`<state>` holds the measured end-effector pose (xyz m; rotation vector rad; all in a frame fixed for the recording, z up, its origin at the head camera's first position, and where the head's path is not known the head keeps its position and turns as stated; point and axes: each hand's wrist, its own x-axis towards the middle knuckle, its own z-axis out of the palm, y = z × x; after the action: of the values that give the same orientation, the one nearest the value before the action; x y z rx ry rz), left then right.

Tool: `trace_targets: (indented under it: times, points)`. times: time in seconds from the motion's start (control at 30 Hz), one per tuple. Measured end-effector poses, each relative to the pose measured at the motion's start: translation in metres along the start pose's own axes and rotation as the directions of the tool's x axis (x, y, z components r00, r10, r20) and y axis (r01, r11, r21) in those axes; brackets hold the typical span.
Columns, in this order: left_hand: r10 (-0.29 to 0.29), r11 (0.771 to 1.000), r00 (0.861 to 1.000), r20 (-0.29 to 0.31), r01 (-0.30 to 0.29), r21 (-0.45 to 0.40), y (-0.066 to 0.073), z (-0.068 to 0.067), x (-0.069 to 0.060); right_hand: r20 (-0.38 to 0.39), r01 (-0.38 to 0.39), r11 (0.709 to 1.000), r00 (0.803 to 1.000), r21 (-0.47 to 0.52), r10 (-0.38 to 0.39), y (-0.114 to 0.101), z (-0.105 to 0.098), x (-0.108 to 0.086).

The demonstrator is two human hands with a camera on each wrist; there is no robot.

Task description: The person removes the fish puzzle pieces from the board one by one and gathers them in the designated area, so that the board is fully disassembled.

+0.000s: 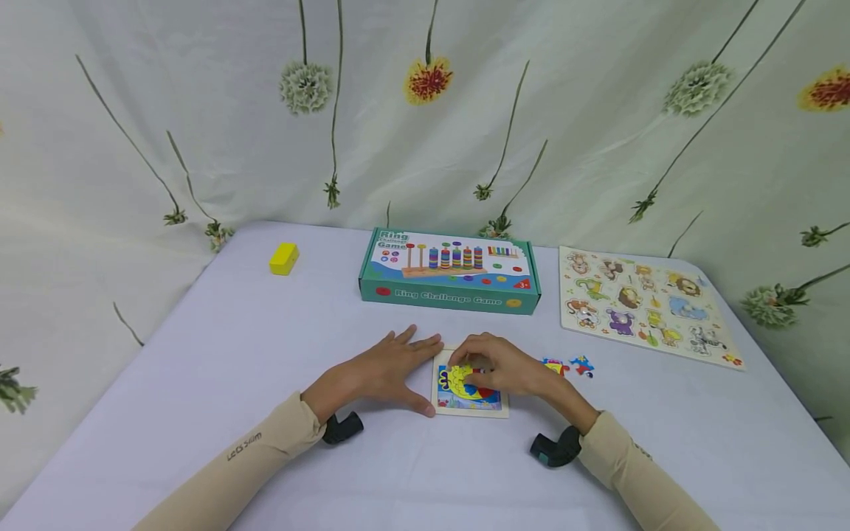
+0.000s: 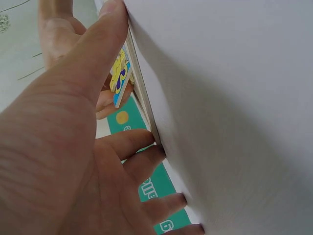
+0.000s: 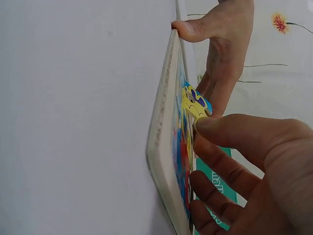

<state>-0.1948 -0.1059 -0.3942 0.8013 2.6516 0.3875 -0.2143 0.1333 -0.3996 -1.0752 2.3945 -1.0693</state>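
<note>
A small wooden puzzle board (image 1: pixel 471 411) with a colourful picture lies flat on the table. My left hand (image 1: pixel 392 371) spreads its straight fingers along the board's left side, the thumb at its near left corner. My right hand (image 1: pixel 506 365) is over the board and pinches a yellow and blue puzzle piece (image 3: pixel 196 102) between thumb and fingers. In the right wrist view the piece is tilted, one end at the board and the other raised. Two loose puzzle pieces (image 1: pixel 582 366) lie right of the board, partly behind the right hand and wrist in the head view.
Behind the hands stands a green Ring Challenge Game box (image 1: pixel 451 295). A large animal puzzle board (image 1: pixel 637 306) lies at the right back, and a yellow block (image 1: pixel 284 259) at the left back. White flowered cloth (image 1: pixel 265 162) hangs behind the table.
</note>
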Motion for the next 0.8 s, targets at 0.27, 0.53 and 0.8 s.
trace_targets:
  times: [0.27, 0.53, 0.8]
  points:
    - [0.003, 1.0, 1.0, -0.005, -0.003, 0.004, -0.0008, 0.0003, -0.0001, -0.01, -0.014, 0.999, 1.0, -0.048, 0.014, -0.0034, 0.0032, 0.0002]
    - [0.009, 1.0, 1.0, -0.006, -0.009, -0.006, -0.0001, -0.0007, -0.0009, -0.038, -0.037, 0.996, 0.999, -0.084, 0.034, -0.0034, 0.0073, 0.0017]
    - [0.01, 1.0, 1.0, -0.008, -0.01, -0.011, 0.0, -0.0006, -0.0006, -0.045, -0.05, 0.996, 0.998, -0.069, 0.047, -0.0034, 0.0064, 0.0013]
